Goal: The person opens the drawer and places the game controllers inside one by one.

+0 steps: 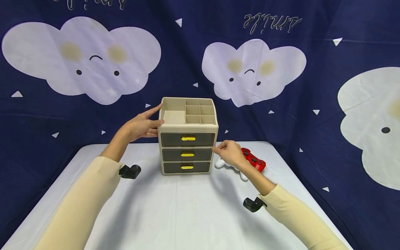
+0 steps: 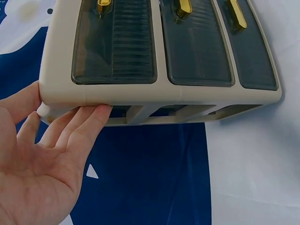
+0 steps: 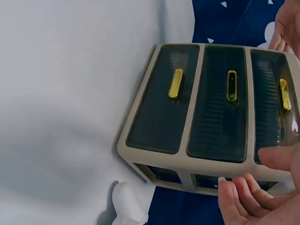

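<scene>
A cream desktop drawer organizer (image 1: 189,128) stands upright on the white table, its front facing me. It has three dark translucent drawers (image 2: 119,51) with gold handles (image 3: 176,84), all closed, and a divided tray on top. My left hand (image 1: 140,126) grips its upper left edge, with the thumb at the front corner and the fingers along the side. At the right side, lower down, my right hand (image 1: 230,152) holds the frame edge. Its thumb (image 3: 276,158) lies at the front by the top drawer, while the curled fingers (image 3: 239,194) sit at the side opening.
Behind my right hand lie a red game controller (image 1: 254,161) and a white one (image 1: 220,163), partly hidden by the hand and wrist. A dark blue curtain (image 1: 184,52) with cloud prints hangs behind the white tabletop (image 1: 175,208).
</scene>
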Motion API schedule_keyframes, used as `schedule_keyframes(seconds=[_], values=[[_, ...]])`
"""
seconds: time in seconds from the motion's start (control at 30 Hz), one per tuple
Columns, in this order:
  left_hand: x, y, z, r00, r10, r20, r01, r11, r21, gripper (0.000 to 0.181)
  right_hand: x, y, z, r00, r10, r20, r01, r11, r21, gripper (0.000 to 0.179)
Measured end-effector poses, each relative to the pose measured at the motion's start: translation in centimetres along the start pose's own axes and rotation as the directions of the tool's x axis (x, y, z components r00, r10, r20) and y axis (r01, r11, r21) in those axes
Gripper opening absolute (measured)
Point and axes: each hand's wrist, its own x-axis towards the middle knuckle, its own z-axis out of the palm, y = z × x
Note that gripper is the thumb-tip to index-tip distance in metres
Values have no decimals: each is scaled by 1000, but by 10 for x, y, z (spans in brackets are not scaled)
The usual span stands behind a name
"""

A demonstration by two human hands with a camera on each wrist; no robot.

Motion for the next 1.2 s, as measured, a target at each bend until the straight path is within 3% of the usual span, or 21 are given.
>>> schedule_keyframes(seconds=[0.13,0.33,0.6,0.83,1.0,1.2], values=[[0,0,0,1000,-6,4,6,1000,-18,79,-5,-2,7,990,42,131,-51,996,67,28],[0,0,1,1000,-9,0,10,1000,-10,79,-5,-7,21,954,83,289,-149,965,216,33],[0,0,1,1000,-11,-7,11,1000,-1,79,0,-14,40,903,68,425,-272,855,441,38],[1,1,1,1000,-5,-2,5,1000,-10,79,9,-14,56,880,90,466,-359,768,530,36],[0,1,0,1000,-1,1,1,1000,-7,80,13,-17,62,874,97,476,-385,737,556,34],[0,0,1,1000,-2,-1,2,1000,0,80,15,-22,66,883,105,458,-387,714,583,31]])
